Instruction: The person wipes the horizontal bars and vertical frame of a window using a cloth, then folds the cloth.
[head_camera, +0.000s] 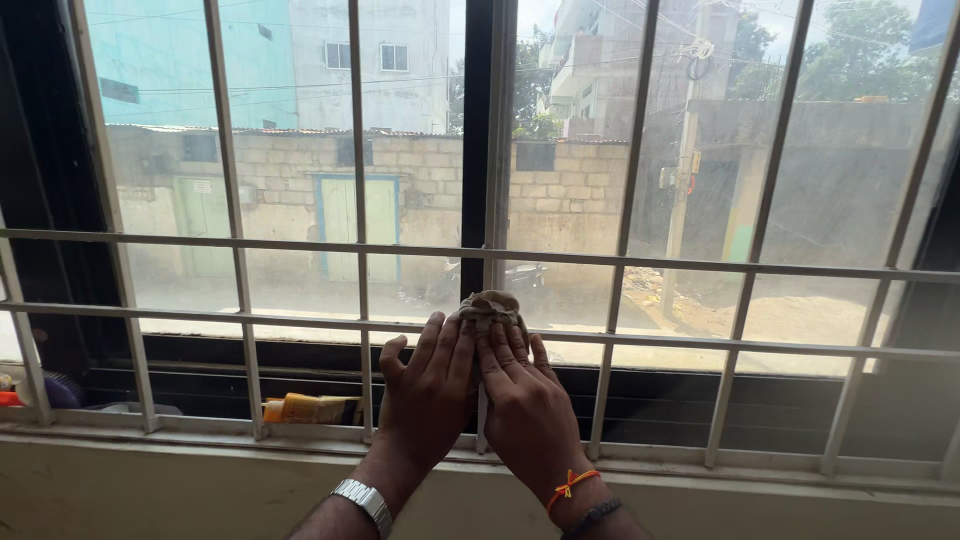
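From the head camera, both forearms reach up and forward from the bottom edge, hands raised side by side with fingers pointing upward. The left hand (428, 385) and the right hand (525, 400) press a bunched grey-brown cloth (490, 305) against a vertical bar of the white window grille (620, 258), just above its lower horizontal rail. Neither grip is closed: the fingers lie flat and slightly spread over the cloth. A yellow packet (310, 408) lies on the window sill (750, 462), left of the hands.
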